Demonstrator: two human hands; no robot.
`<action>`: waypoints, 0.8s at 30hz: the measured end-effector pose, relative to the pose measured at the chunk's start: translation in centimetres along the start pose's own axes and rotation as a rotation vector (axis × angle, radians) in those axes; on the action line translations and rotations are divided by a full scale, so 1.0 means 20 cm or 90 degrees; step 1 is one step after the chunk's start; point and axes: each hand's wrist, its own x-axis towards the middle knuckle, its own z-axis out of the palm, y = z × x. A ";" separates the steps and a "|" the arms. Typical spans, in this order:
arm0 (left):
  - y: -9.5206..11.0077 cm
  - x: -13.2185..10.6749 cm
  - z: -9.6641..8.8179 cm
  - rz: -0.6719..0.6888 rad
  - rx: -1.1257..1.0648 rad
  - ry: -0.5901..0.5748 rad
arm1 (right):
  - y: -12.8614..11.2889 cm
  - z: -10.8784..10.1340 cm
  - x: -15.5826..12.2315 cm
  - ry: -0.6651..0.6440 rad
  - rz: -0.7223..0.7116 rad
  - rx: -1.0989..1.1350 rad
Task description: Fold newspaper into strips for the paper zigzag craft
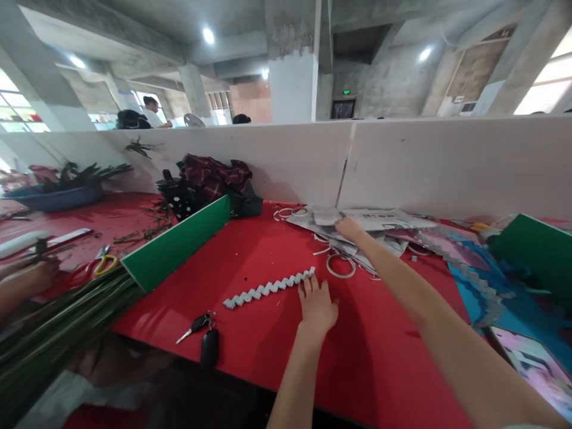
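A folded zigzag strip (pixel 268 288), pale grey and apparently paper, lies slantwise on the red tabletop. My left hand (pixel 318 304) rests at its right end, fingers spread and fingertips touching or just beside the strip. Farther back, my right hand (pixel 349 227) reaches onto a pile of newspaper sheets (pixel 379 219). Its fingertips are small and blurred beside a whitish folded piece (pixel 325 215), and I cannot make out whether they grip it. A pale ring (pixel 341 266) and thin paper scraps lie in front of the pile.
Keys with a black fob (pixel 210 345) lie near the front edge. A green divider (pixel 179 243) stands left, with long leaves (pixel 75 333), scissors (pixel 106 263) and another person's hand (pixel 31 283) beyond. A phone (pixel 534 372) and blue sheet (pixel 465 298) are right.
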 end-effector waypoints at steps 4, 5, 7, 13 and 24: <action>0.00 0.00 0.01 0.006 -0.016 0.020 | 0.12 -0.18 0.02 0.135 0.178 0.042; 0.00 0.01 0.01 0.009 -0.022 0.029 | 0.17 -0.23 0.01 0.166 0.214 0.050; 0.00 0.01 0.01 0.013 -0.034 0.056 | 0.26 -0.35 -0.01 0.258 0.286 0.106; 0.06 0.01 -0.04 0.072 -0.121 0.280 | 0.43 -0.58 -0.22 0.575 0.372 0.519; 0.26 -0.21 -0.03 0.256 -0.334 0.582 | -0.48 -0.66 -1.01 0.660 0.250 0.731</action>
